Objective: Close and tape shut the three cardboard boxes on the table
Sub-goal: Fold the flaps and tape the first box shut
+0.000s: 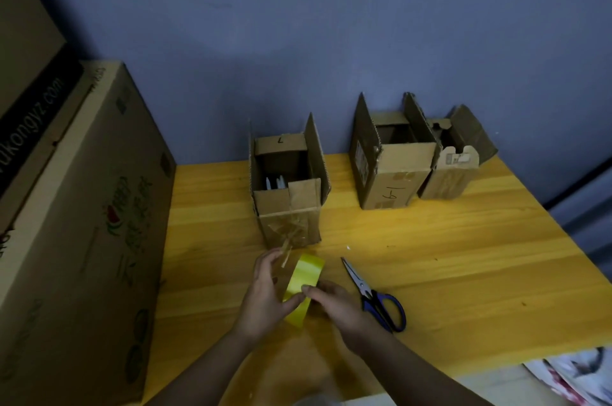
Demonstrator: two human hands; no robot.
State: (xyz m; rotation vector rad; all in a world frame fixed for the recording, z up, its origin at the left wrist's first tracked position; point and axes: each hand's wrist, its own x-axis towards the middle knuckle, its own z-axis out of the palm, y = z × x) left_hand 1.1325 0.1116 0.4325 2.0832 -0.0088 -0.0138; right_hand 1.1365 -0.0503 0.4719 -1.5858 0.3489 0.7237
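Three open-flapped cardboard boxes (288, 187); left hand (265, 293) and right hand (334, 303) both gripping yellow tape roll (303, 283).

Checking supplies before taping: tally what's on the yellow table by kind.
Open cardboard boxes: 3 (left, middle, right)
Yellow tape roll: 1, held by left hand and right hand
Scissors: 1
Total: 5

I count three open small boxes (288, 187) (390, 157) (453, 160), one yellow tape roll (303, 279), one scissors (374, 296), and two big cartons (92, 206) (26, 51).
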